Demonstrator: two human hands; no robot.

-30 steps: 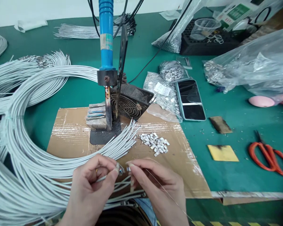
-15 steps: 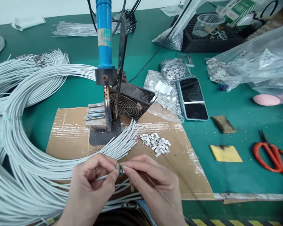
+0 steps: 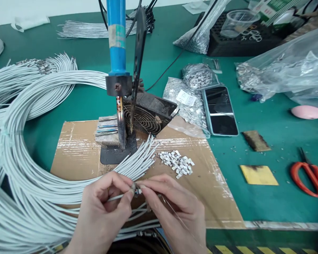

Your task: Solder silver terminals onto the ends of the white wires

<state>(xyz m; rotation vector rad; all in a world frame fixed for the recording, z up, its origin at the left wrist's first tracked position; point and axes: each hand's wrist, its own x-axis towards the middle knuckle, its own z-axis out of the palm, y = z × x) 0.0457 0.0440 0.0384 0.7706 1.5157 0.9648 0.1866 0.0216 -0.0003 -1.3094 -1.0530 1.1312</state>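
Observation:
My left hand [image 3: 103, 208] pinches a white cable [image 3: 115, 198] close to its end, thumb against index finger. At that end sits a small silvery metal connector [image 3: 138, 191], partly covered by fingertips. My right hand [image 3: 180, 208] is closed on the connector from the other side, its fingertips almost touching the left ones. A thin solder wire [image 3: 180, 219] runs through the right hand and trails down over it. Ahead stands a blue-handled soldering iron [image 3: 117, 56], tip down in its stand. Loose connectors [image 3: 176, 163] lie piled on the cardboard [image 3: 209, 197].
Coiled white cables [image 3: 16, 169] fill the left side. A small fan [image 3: 151, 114] leans behind the iron. To the right are a phone [image 3: 220, 111], bags of metal parts [image 3: 187, 100], a yellow sponge [image 3: 259, 175], a brown pad [image 3: 255, 140] and red-handled scissors [image 3: 310, 180].
The view has shifted slightly, so things on the right appear farther right. Both hands keep nearly the same grip, with small finger movement at the connector.

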